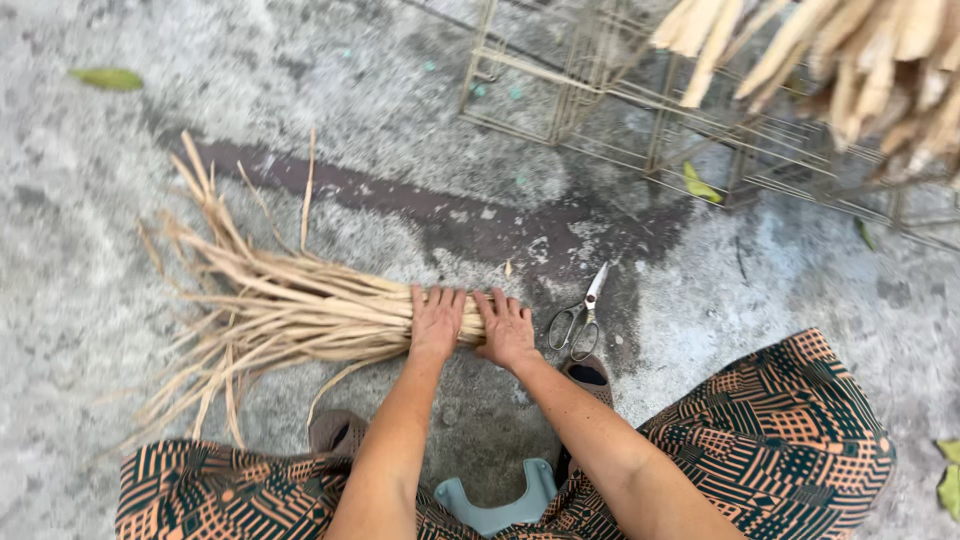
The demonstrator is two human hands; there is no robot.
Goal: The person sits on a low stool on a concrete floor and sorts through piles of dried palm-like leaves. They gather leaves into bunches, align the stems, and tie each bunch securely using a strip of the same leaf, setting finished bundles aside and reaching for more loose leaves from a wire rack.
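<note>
- Bundle of dry, pale fibre strips, flat on the concrete ground, under both hands at its bound right end.
- Left hand palm down on the bundle, fingers together and pointing away from the body, pressed flat over the strips rather than wrapped round them.
- Right hand just right of the left, nearly touching it, palm down over the very end of the bundle, fingers slightly spread; grip underneath not visible.
- Loose ends of the bundle fanned out to the left, curling and splaying, a few single strips lifted up and away from the mass.
- Scissors just right of the bundle's end, near the right hand but not touching it, blades pointing up and away, handles toward the body.
- Feet in brown shoes: one below the bundle, the other below the scissors.
- Low grey-blue stool between the knees, below the bundle and close to the body.
- Patterned orange and dark green skirt spread over both knees, below and to either side of the bundle.
- Dark stain band across the ground just above the bundle.
- Wire frame well above and right of the bundle.
- More dry strips hanging over that frame, at the upper right.
- Green leaf far above and left of the bundle; smaller leaf under the frame.
</note>
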